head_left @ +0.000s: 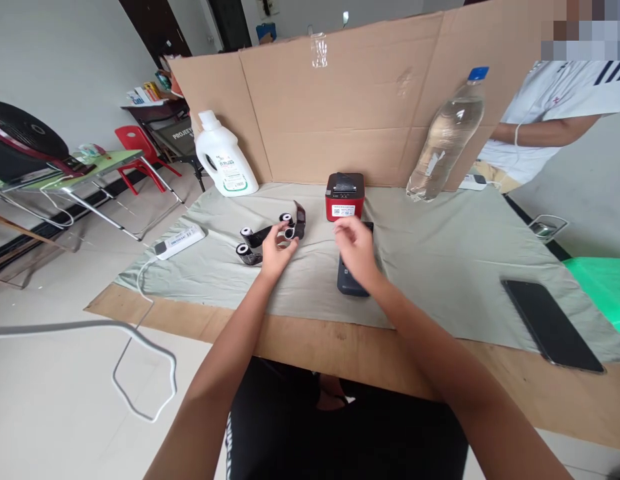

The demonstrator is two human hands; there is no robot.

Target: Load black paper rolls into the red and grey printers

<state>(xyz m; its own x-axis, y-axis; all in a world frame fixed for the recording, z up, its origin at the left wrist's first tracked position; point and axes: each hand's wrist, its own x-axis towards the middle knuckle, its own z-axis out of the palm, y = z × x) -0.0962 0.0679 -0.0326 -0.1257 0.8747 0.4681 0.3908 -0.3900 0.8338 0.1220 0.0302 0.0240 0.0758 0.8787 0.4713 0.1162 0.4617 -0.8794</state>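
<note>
My left hand (279, 252) has its thumb and fingers closed round a small black roll with a white core (289, 233); a loose dark strip (300, 217) rises from it. Close by on the cloth lie several similar black rolls (246, 253), partly unwound. Slightly blurred, my right hand (357, 248) has its fingers curled together; anything in them cannot be made out. Beneath it lies a dark handheld device (353, 283), partly covered by the hand. Just behind sits a small red and black printer (345, 197) with a white label on its front.
A cardboard screen (335, 113) stands behind the grey cloth, with a white jug (226, 160) and a water bottle (447, 140) before it. A power strip (180, 241) lies left, a phone (553, 325) right. Another person (545, 127) is at the right.
</note>
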